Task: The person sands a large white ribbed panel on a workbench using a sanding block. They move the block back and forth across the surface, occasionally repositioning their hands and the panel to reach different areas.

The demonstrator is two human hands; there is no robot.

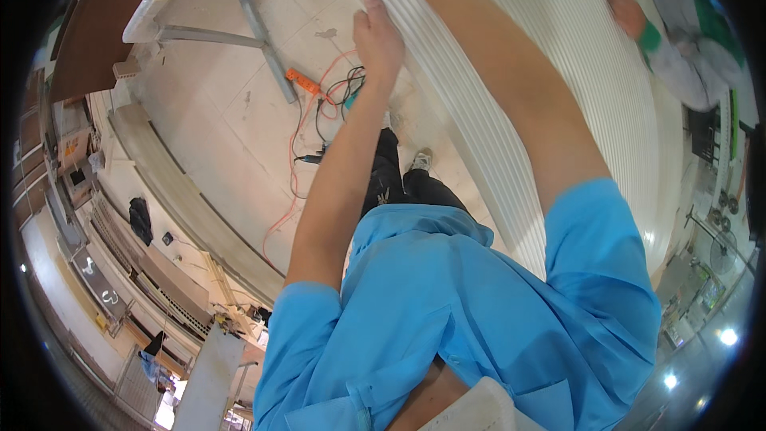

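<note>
A person in a bright blue short-sleeved shirt looks down over their own body at a large white ribbed panel (574, 88), which fills the upper right of the view. One such panel is visible. The left hand (377, 40) lies on the panel's near left edge, fingers curled over the rim in a closed grip on it. The right forearm reaches up across the ribbed face and leaves the view at the top, so the right hand is out of sight.

At the far upper right, one hand of a second person (625, 12), in a grey and green sleeve, rests on the same panel's far side.

The work in hand looks like two people steadying or shifting the panel together; a next move would likely call for both to lift or slide in step, keeping it level.

Below, on the pale tiled floor (231, 112), lie one orange power strip (302, 80) with tangled cables and one grey metal frame (263, 40).
</note>
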